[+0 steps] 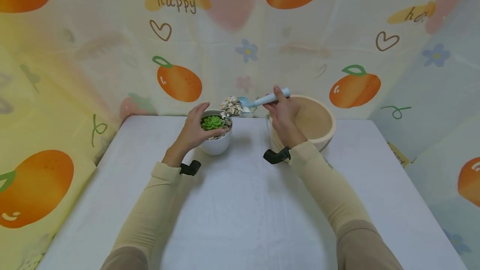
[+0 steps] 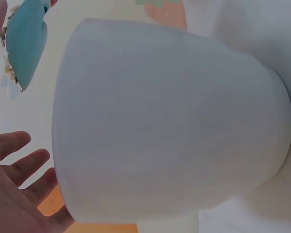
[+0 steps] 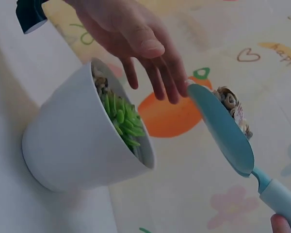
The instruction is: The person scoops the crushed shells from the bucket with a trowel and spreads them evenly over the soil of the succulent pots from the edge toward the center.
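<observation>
A white pot [image 1: 216, 146] with a green succulent [image 1: 211, 123] stands upright toward the back of the table, with small pebbles around the plant. My left hand [image 1: 190, 131] is at the pot's rim, fingers spread and relaxed; in the right wrist view this hand [image 3: 131, 36] hovers over the opening. My right hand [image 1: 286, 121] grips the pale blue handle of a small trowel [image 1: 273, 96]. Its teal blade [image 3: 225, 131] carries a heap of small shell-like bits [image 1: 231, 106] above the pot's right rim. Only part of the trowel blade [image 2: 26, 41] appears in the left wrist view.
A round beige bowl [image 1: 331, 130] stands right of the pot, partly behind my right hand and forearm. White cloth [image 1: 232, 207] covers the table. A fruit-printed curtain [image 1: 225, 53] hangs close behind its back edge and along both sides.
</observation>
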Demonstrator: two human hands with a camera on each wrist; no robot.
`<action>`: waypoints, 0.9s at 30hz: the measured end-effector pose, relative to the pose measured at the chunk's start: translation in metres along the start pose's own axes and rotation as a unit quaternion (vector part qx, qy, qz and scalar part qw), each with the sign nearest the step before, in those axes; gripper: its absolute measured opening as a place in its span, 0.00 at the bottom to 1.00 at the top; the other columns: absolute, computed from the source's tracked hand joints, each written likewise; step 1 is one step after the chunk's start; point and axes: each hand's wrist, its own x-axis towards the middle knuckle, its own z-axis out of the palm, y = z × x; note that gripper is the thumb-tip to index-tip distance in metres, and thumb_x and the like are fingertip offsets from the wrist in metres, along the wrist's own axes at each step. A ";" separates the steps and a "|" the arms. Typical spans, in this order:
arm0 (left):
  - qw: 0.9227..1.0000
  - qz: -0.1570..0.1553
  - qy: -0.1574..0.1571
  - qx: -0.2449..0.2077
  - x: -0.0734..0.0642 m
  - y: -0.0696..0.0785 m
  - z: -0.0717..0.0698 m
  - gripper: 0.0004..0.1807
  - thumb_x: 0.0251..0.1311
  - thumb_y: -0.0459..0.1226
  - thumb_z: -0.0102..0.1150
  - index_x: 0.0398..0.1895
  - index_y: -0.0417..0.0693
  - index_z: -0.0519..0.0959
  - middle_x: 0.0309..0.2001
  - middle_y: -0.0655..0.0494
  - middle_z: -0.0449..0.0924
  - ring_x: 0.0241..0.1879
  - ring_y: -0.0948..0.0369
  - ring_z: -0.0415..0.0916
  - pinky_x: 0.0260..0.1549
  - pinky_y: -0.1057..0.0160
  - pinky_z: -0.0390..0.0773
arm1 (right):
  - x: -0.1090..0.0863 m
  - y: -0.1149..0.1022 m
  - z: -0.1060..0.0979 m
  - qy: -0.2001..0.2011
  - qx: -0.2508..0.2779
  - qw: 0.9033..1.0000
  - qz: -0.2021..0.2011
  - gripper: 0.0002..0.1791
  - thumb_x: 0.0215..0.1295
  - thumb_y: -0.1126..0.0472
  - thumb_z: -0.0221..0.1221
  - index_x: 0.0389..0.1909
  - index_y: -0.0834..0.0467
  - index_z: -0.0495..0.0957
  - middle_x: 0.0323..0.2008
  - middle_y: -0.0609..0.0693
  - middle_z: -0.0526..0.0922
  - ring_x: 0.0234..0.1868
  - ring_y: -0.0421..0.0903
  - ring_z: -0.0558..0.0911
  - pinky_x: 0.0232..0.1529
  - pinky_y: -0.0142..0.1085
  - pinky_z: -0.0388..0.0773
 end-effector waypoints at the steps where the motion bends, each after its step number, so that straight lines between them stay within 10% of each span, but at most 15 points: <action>1: 1.000 0.000 0.001 0.002 -0.001 -0.001 -0.001 0.58 0.46 0.58 0.72 0.77 0.51 0.52 0.77 0.46 0.47 0.76 0.44 0.45 0.69 0.35 0.54 | -0.001 0.001 0.002 0.000 0.001 1.000 -0.001 0.08 0.64 0.59 0.63 0.35 0.61 0.77 0.28 0.56 0.82 0.31 0.48 0.85 0.38 0.41 0.85; 27: 0.995 -0.069 -0.039 -0.059 -0.008 -0.051 -0.012 0.61 0.49 0.52 0.72 0.78 0.46 0.43 0.77 0.44 0.48 0.77 0.46 0.45 0.72 0.39 0.49 | -0.015 0.051 0.028 -0.013 -0.068 0.997 -0.019 0.08 0.67 0.58 0.61 0.34 0.59 0.76 0.42 0.66 0.81 0.39 0.53 0.86 0.40 0.42 0.85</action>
